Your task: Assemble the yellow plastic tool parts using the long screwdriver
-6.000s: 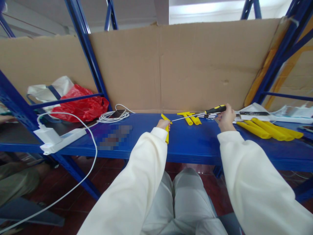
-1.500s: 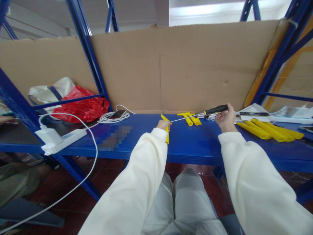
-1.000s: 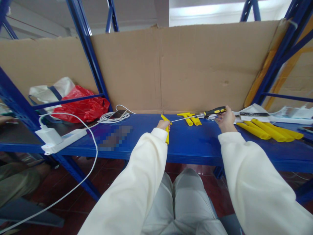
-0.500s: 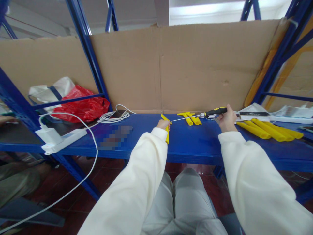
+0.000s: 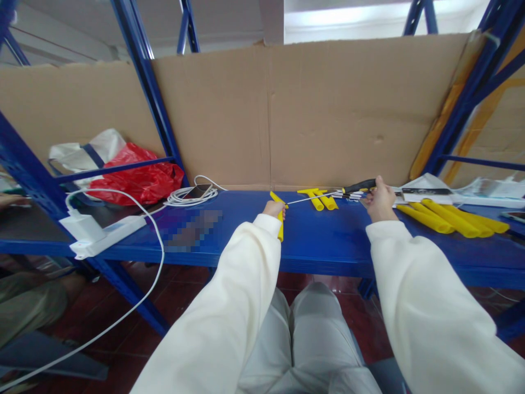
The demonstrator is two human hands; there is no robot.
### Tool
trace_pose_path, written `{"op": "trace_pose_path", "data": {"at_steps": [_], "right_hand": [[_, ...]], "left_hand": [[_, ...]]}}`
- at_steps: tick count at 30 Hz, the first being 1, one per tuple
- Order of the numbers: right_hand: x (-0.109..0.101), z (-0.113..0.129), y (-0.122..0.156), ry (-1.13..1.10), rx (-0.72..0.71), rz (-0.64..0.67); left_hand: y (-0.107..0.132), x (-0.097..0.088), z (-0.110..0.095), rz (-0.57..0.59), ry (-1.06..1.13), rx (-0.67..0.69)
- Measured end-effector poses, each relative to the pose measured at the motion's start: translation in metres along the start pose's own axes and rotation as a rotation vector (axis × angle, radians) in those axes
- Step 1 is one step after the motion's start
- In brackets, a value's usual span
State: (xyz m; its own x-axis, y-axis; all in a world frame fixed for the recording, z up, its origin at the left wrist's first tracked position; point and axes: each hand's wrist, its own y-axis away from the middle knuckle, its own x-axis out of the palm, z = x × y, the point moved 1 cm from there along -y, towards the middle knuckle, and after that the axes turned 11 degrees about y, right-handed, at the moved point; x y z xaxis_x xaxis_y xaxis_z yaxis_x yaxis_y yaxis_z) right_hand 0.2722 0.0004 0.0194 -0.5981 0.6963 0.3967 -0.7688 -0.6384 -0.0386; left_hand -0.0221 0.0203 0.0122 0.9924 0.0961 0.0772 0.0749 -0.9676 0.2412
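Observation:
My left hand (image 5: 274, 208) is closed round a yellow plastic piece (image 5: 280, 232) that rests on the blue shelf (image 5: 320, 246). My right hand (image 5: 379, 201) grips the black and yellow handle of a long screwdriver (image 5: 356, 188). Its thin metal shaft runs left, and the tip meets the yellow piece at my left hand. A few short yellow pieces (image 5: 320, 199) lie just behind the shaft.
Several long yellow tubes (image 5: 451, 216) and white packets (image 5: 426, 189) lie at the right. A coiled white cable with a phone (image 5: 196, 193), a red bag (image 5: 135, 178) and a white power strip (image 5: 96, 234) sit at the left. Cardboard (image 5: 328, 109) backs the shelf.
The screwdriver handle has turned in my right hand, which shifts its grip a little from frame to frame. My left hand and the yellow piece stay where they were.

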Motion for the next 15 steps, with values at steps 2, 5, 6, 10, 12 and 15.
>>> {"op": "trace_pose_path", "data": {"at_steps": [2,5,6,10,12,15], "right_hand": [[-0.0005,0.0010,0.0004,-0.002,0.017,-0.027],[-0.0002,0.0039,0.0016,-0.038,0.059,-0.052],[0.0000,0.0048,0.0021,-0.049,0.069,-0.049],[0.0006,0.0058,0.0033,-0.066,0.031,-0.029],[0.0007,0.0046,0.0032,-0.060,-0.008,-0.031],[0.0007,0.0033,0.0023,-0.075,-0.035,-0.017]], "left_hand": [[0.0000,0.0003,0.0000,-0.004,-0.003,0.003],[-0.0006,0.0007,0.0000,-0.007,-0.011,0.005],[-0.0008,0.0007,0.0000,-0.010,-0.013,0.005],[-0.0006,0.0001,-0.0002,-0.006,-0.018,0.006],[-0.0003,-0.0002,-0.0003,-0.001,-0.017,0.005],[-0.0003,-0.0002,-0.0002,0.002,-0.014,0.004]]}}
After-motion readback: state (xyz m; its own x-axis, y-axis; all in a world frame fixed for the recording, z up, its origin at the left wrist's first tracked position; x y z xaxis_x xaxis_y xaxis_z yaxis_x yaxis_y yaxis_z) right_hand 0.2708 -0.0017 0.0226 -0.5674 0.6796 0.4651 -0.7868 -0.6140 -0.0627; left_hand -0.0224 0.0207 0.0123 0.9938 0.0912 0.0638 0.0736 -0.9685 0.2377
